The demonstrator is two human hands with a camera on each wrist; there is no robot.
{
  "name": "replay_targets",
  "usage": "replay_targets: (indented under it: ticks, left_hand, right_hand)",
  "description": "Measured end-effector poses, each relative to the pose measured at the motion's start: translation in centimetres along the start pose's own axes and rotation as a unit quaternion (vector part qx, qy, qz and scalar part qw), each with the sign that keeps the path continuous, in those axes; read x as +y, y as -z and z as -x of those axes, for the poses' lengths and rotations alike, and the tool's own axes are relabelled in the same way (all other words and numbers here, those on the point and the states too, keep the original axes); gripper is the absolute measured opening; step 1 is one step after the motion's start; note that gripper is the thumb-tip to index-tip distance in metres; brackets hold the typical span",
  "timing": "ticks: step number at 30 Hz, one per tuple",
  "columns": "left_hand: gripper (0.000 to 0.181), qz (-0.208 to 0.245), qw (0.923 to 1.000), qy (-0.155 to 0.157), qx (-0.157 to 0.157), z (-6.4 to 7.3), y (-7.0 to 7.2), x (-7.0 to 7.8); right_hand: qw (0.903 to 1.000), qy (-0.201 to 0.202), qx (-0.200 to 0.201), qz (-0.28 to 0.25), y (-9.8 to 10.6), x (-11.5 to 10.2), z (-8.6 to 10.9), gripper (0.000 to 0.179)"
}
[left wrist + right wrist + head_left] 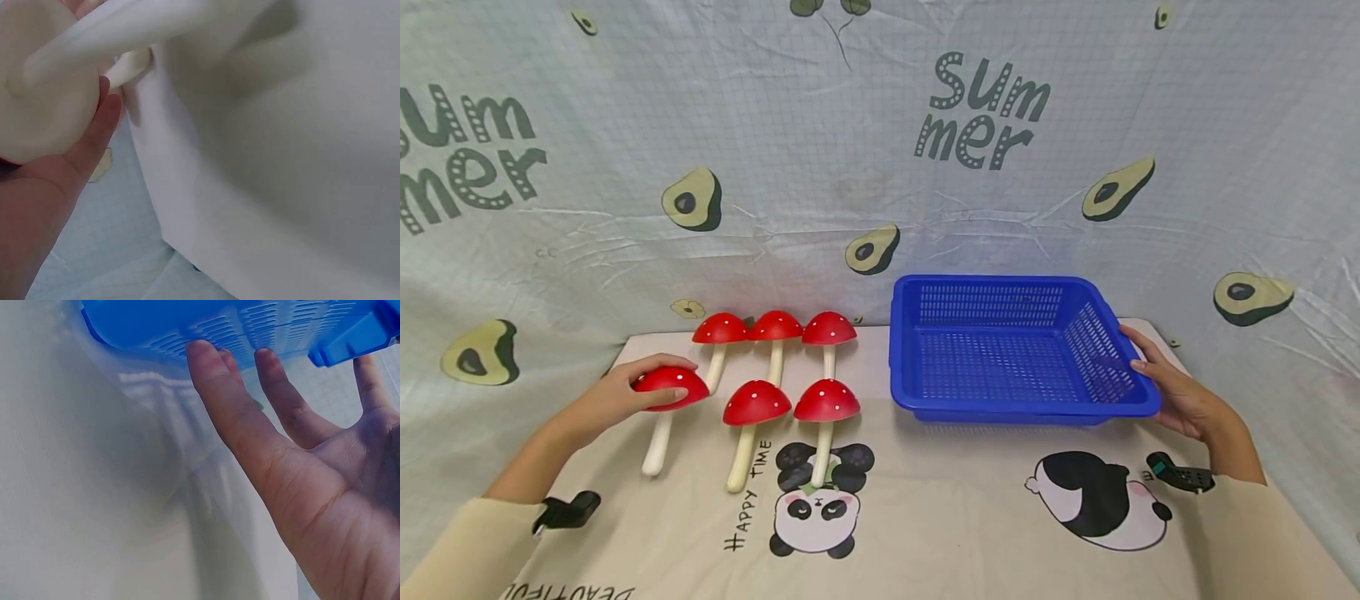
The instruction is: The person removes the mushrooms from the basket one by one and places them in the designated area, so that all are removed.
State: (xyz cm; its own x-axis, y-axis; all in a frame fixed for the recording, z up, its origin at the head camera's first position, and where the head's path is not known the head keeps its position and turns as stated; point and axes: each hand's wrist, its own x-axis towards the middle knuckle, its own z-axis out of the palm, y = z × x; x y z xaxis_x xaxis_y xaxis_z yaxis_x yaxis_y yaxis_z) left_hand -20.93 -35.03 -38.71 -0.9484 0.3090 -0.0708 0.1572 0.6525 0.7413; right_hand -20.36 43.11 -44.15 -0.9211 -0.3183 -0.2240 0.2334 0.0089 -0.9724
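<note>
My left hand [613, 396] grips the red, white-dotted cap of a toy mushroom [681, 385] at the near left, fingers over the top and thumb across the front. Its white stem points down toward me. The left wrist view shows the pale underside of that cap [44, 119], with the thumb along its edge. On the right, my right hand [1180, 396] touches the outer right side of a blue plastic basket [1030, 408], fingers spread and fairly straight. In the right wrist view the fingertips reach the basket's slotted wall [219, 328].
Several more red mushrooms lie between the left hand and the basket: three at the back, including one mushroom [830, 329], and two in front, including another [756, 404]. A panda-printed cloth [962, 500] covers the table. Behind it hangs an avocado-patterned curtain [790, 167].
</note>
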Motion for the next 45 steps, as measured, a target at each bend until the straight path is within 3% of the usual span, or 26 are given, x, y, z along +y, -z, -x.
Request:
replay_targets:
  ticks: [6,13,23,31,37,45]
  left_hand:
    - [0.05,0.013,0.9997,0.012,-0.016,-0.4,-0.6,-0.9]
    - [0.051,0.031,0.9983,0.03,-0.04,-0.7,-1.0,-1.0]
    - [0.049,-0.017,0.9973,0.047,-0.054,-1.3,-1.5,-0.8]
    - [0.045,-0.028,0.9981,0.035,-0.042,-1.7,-2.0,-0.8]
    - [0.043,-0.054,0.9982,0.008,-0.023,-2.2,-2.7,-0.9]
    - [0.05,-0.047,0.9969,0.007,-0.063,-2.1,-2.4,-0.6]
  right_hand:
    - [1.0,0.003,-0.002,0.0,-0.1,0.0,0.0,0.061]
    - [1.0,0.002,-0.001,0.002,0.0,0.0,0.1,0.06]
    - [1.0,-0.004,0.004,0.007,-0.1,-0.1,0.1,0.06]
    - [0.9999,-0.005,0.002,0.011,0.0,-0.1,0.0,0.06]
    - [0.9999,-0.007,0.007,0.012,-0.2,0.0,-0.1,0.06]
    - [1.0,0.0,0.001,0.007,-0.2,-0.2,0.0,0.06]
